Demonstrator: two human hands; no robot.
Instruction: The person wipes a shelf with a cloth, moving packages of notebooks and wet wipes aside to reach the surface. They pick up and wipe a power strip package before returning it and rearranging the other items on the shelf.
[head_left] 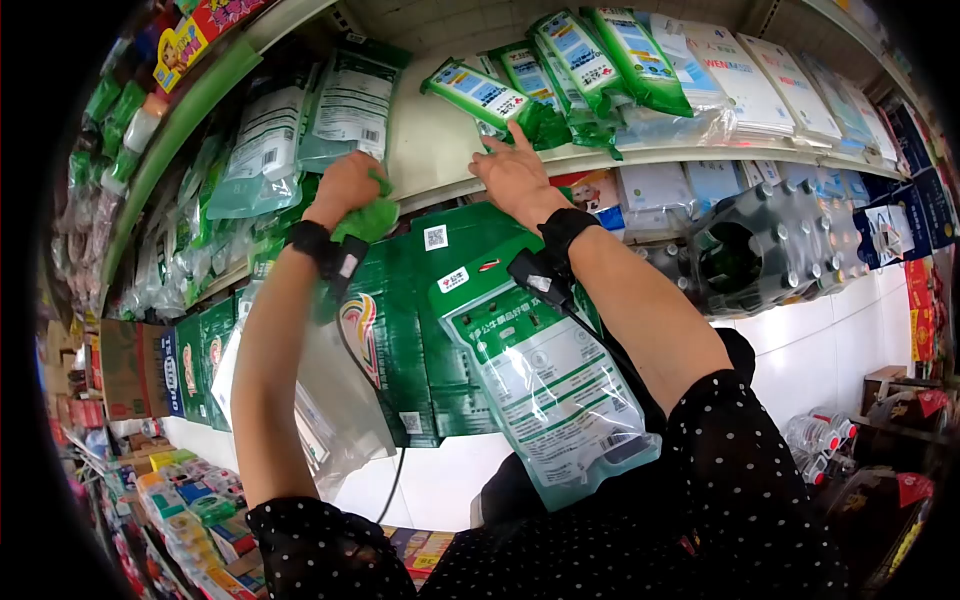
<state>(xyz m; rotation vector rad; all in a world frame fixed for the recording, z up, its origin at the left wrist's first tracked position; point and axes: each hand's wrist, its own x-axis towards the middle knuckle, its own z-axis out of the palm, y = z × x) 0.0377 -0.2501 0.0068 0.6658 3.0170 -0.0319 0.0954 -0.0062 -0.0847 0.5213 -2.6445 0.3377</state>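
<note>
My left hand point(346, 186) is closed on a crumpled green cloth point(368, 219) at the shelf's front edge. Fingers spread, my right hand point(515, 172) is at the lower end of a tilted green and white packet point(485, 93) on the shelf point(430, 140). More packets of the same kind point(580, 58) lie to its right. Behind my left hand, clear and green printed bags point(350, 100) rest on the shelf. A large green and white bag point(550, 390) lies below my right wrist, near my body.
White packs point(740, 80) stand at the shelf's right. Below it are green cartons point(385, 330) and shrink-wrapped bottles point(770, 245). Hanging goods point(110, 150) line the left side. A black cable point(395, 490) hangs from my left wrist device.
</note>
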